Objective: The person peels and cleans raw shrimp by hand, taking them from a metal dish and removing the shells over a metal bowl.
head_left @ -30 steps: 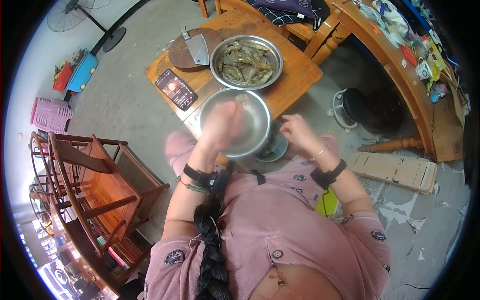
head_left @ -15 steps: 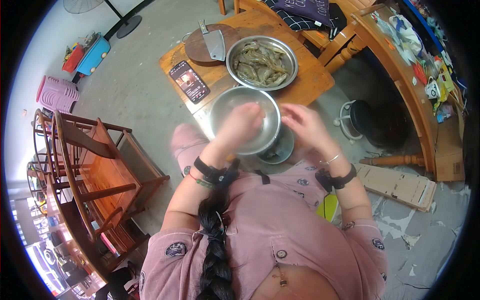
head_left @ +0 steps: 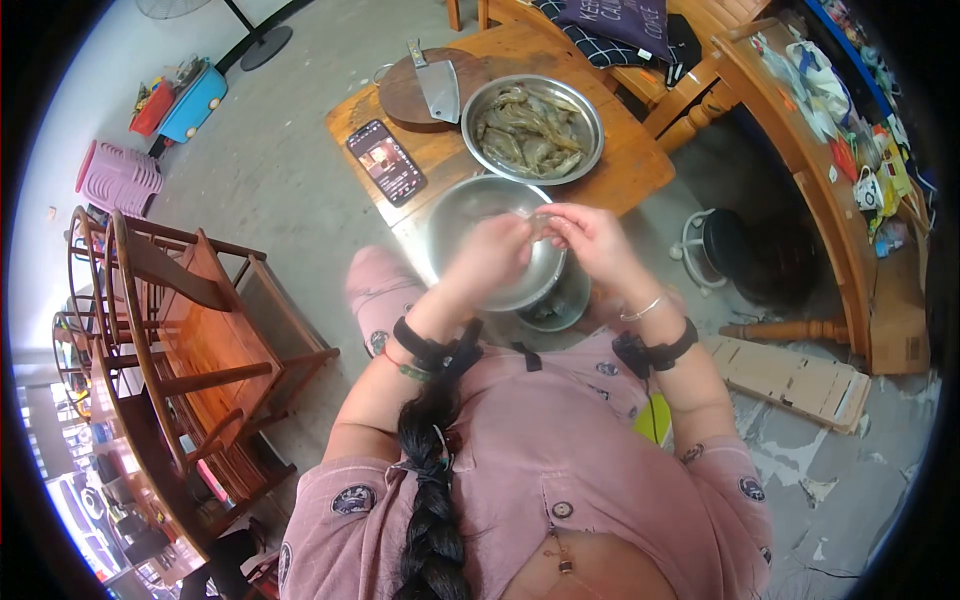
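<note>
Over the metal bowl (head_left: 455,215) my left hand (head_left: 495,250) and my right hand (head_left: 594,242) meet fingertip to fingertip. Between them is a small greyish shrimp (head_left: 541,226), partly covered by the fingers. Both hands are closed in a pinch on it, the left one slightly blurred. Just beyond, raw shrimp (head_left: 530,130) fill a wider steel basin (head_left: 597,150) on the wooden table. Below the bowl, partly hidden by it, a smaller greenish container (head_left: 565,305) holds something I cannot make out.
A cleaver (head_left: 438,90) lies on a round wooden chopping board (head_left: 398,95) at the table's far left. Nearer stands a lit phone (head_left: 387,163) lying flat on the wooden table (head_left: 630,165). Wooden chairs (head_left: 215,350) are at left, a black-seated stool (head_left: 728,243) at right.
My right hand has moved left and its fingers have closed at the left hand's fingertips, where a small shrimp now shows. The view has shifted slightly.
</note>
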